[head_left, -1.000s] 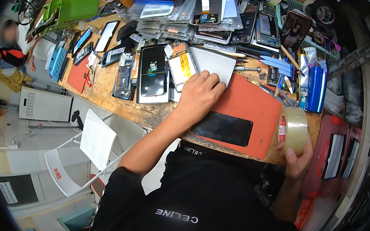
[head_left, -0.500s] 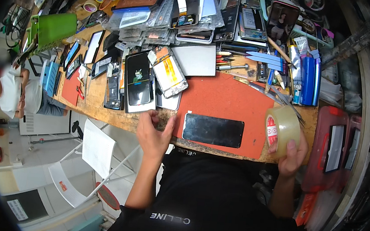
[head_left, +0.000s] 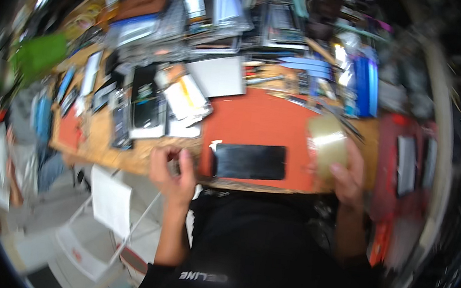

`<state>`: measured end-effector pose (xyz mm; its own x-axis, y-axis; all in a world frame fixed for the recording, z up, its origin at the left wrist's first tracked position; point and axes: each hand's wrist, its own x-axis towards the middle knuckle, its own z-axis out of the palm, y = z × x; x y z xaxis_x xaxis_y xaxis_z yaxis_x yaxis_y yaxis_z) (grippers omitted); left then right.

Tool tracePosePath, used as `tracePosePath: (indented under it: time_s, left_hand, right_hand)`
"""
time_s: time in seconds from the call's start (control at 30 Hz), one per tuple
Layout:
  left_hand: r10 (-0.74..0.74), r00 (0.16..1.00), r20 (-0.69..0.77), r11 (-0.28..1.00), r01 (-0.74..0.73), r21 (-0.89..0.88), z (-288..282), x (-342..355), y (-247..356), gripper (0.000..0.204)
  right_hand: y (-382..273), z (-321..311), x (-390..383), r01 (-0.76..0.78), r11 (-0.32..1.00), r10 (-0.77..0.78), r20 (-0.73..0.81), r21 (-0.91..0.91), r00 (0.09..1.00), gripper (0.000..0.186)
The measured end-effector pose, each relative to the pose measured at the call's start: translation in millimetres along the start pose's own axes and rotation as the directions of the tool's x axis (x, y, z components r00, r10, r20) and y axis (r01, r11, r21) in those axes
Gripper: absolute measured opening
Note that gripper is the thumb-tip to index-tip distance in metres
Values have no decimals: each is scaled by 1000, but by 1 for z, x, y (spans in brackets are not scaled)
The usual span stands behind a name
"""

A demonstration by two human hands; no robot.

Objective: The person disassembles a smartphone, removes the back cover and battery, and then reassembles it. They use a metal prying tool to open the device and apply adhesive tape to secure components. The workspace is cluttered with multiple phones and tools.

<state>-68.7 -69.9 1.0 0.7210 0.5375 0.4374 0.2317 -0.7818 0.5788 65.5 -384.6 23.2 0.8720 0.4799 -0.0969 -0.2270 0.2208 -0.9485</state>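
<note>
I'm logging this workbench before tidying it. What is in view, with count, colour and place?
Tape roll: one, clear yellowish, right edge of the mat, in the right hand.
Phone: one, black, flat on the mat's front edge.
Mat: one, orange-red, bench centre.
Grey panel: one, behind the mat.
Phones and parts pile: many, too blurred to count, left and rear of the bench.
Blue case: one, rear right.
Folding chair: one, white, floor lower left.
Left hand: at the bench's front edge, left of the phone, fingers curled.
Right hand: gripping the tape roll.
</note>
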Motion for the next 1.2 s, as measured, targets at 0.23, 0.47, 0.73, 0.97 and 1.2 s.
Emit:
tracePosePath:
  time_s: [0.23,0.47,0.73,0.97,1.2]
  left_hand:
    - [297,766,570,454,411,-790,69,30,106,90]
    - [574,727,376,324,219,-920,78,39,100,77]
    - [390,798,460,525,217,-823,72,37,86,77]
    - [299,544,784,156,783,-603,68,22,103,75]
    - [409,239,881,-121,971,-207,66,21,120,82]
  right_hand:
    - [-8,17,7,281,887,-217,205,-366,954,43]
    - [-9,20,1,85,993,-58,294,-78,954,62]
    - [-2,49,5,212,963,-164,265,-165,950,54]
    - [-16,40,-13,117,938,-40,235,-326,971,67]
    - [-18,22,-21,388,782,-276,286,-488,918,63]
